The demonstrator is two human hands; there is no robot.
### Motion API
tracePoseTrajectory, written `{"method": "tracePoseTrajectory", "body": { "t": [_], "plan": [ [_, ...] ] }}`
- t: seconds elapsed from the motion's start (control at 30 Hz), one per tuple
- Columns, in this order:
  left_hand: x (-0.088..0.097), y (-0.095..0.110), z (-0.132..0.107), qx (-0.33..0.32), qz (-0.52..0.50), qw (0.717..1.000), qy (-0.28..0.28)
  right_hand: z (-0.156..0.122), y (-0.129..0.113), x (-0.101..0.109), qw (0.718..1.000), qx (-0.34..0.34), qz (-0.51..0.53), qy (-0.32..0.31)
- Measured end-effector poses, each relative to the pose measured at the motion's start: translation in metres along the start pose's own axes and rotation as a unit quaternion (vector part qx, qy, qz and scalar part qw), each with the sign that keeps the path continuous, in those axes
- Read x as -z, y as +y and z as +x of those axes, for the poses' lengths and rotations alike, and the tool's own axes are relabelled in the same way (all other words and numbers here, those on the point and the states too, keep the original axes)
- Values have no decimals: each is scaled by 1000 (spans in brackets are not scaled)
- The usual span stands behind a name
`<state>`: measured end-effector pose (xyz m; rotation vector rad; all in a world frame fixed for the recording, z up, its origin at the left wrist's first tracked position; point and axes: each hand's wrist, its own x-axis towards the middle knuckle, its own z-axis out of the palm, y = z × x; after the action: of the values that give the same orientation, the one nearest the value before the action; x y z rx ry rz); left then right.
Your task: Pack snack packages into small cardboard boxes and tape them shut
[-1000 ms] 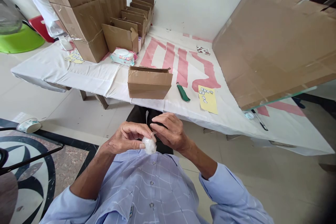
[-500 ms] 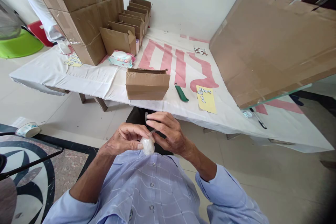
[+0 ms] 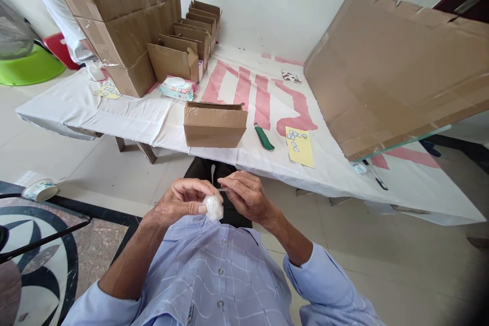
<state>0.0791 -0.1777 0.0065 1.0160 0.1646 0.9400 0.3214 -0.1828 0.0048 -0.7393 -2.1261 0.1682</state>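
My left hand (image 3: 179, 202) grips a small whitish, shiny bundle (image 3: 213, 208) between thumb and fingers, just above my lap. It looks like wound translucent plastic or tape, but its exact kind I cannot tell. A thin pale strip (image 3: 222, 190) runs from the bundle's top to my right hand (image 3: 246, 196), whose fingers are closed in a pinch on its end. Both hands are close together, below the table's front edge. An open cardboard box (image 3: 216, 130) stands on the table straight ahead of them. A green-handled knife (image 3: 264, 137) lies to the box's right.
A yellow paper (image 3: 300, 146) lies right of the knife, and a black pen (image 3: 376, 175) farther right. A large cardboard panel (image 3: 397, 76) leans at the right. Wet wipes (image 3: 178, 88), several open boxes (image 3: 173, 58) and stacked cartons (image 3: 126, 25) stand left. Behind them shows a person's white sleeve (image 3: 57, 10).
My right fingers, raised and spread around the upright strip before, are now lower and closed on it. The strip lies flatter, and the bundle has turned slightly in my left hand.
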Motion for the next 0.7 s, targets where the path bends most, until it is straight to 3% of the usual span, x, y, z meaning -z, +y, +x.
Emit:
{"method": "tracePoseTrajectory", "body": {
  "t": [0.1, 0.23, 0.37, 0.5, 0.7],
  "plan": [
    [0, 2, 2, -6, 0, 1000, -11, -2, -6, 1, 995, -57, 83, -12],
    [0, 4, 3, 1, 1, 1000, -10, -4, -12, 1, 959, -181, 217, -13],
    [1, 3, 3, 6, 1, 1000, -1, -1, -15, -1, 942, -240, 232, 22],
    [-1, 3, 3, 7, 4, 1000, 0, 2, -13, -4, 946, -228, 229, 29],
    [-2, 3, 4, -3, -1, 1000, -4, -1, -9, -4, 978, -116, 167, 47]
  ]
}}
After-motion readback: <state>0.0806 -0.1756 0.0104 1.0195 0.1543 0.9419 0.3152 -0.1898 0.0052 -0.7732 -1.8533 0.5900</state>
